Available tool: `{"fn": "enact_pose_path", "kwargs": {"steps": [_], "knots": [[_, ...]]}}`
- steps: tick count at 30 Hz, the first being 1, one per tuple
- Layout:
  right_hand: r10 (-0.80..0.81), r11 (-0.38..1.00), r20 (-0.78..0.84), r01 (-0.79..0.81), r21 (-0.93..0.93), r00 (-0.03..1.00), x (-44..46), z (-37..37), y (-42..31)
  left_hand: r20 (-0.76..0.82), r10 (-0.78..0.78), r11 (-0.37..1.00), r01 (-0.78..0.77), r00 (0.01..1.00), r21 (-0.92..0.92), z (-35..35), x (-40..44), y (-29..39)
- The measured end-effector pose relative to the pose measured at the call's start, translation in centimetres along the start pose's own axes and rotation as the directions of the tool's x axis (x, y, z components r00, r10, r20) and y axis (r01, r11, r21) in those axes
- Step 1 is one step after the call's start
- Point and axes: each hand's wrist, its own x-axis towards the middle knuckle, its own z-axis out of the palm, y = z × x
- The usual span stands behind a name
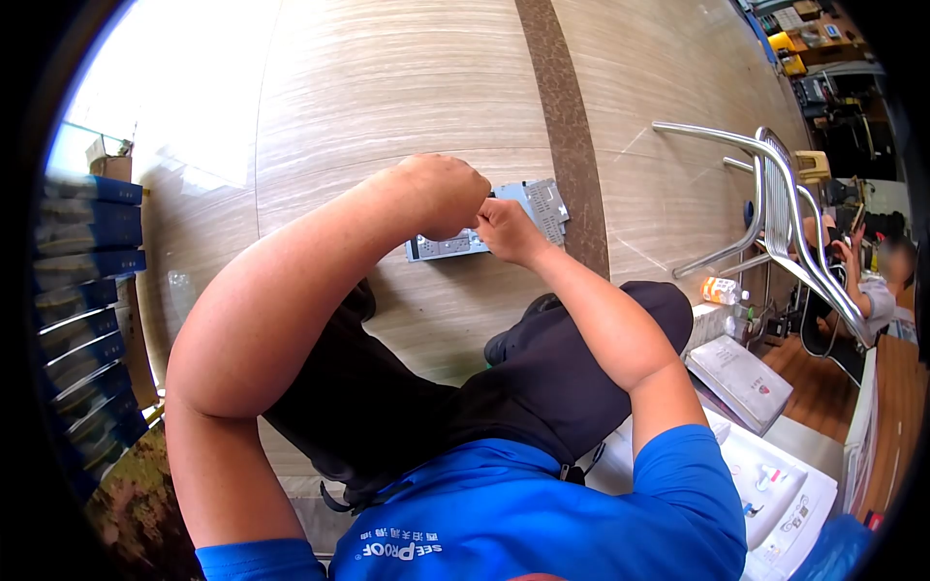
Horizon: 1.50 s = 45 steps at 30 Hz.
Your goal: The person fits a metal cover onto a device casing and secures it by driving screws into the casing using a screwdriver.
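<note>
A silver metal box-shaped device [539, 203] lies on the tiled floor in front of me, with slots and holes in its casing. My left hand [441, 194] is above it, bent at the wrist, its fingers curled and mostly hidden. Close beside it, my right hand [507, 229] is closed, thumb and fingers pinched together over the middle of the device. Whatever lies between the fingers of either hand is too small or covered. Both hands nearly meet and hide the device's centre.
Stacked blue boxes [92, 232] stand at the left. A metal-framed chair [775, 194] is on the right, near a plastic bottle [722, 290] and a thick white book or box [741, 378]. Another person [877, 295] sits at the far right.
</note>
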Motion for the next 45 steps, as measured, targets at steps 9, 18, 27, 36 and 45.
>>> {"fn": "enact_pose_path", "kwargs": {"steps": [9, 18, 27, 36, 45], "knots": [[0.048, 0.998, -0.047, -0.05, -0.042, 0.998, 0.0, -0.5, -0.6, -0.012, 0.004, 1.0, -0.005, 1.0, -0.031, 0.1, -0.1, 0.0], [-0.061, 0.998, 0.005, 0.061, 0.014, 0.998, 0.2, 0.3, 0.9, -0.007, 0.017, 1.0, -0.017, 1.0, -0.012, -0.1, -0.2, 0.1], [0.037, 0.996, -0.098, -0.044, -0.071, 0.995, 0.2, -0.3, 0.0, 0.021, -0.016, 1.0, 0.016, 1.0, -0.008, -0.1, 0.0, 0.3], [0.014, 1.0, -0.001, -0.014, -0.009, 1.0, -0.1, -0.3, -0.4, 0.012, 0.007, 1.0, -0.007, 1.0, -0.006, 0.0, 0.1, 0.2], [0.067, 0.994, -0.063, -0.072, -0.088, 0.996, 0.0, -0.6, -0.8, -0.004, -0.003, 1.0, 0.002, 1.0, -0.029, -0.1, -0.3, 0.1]]}}
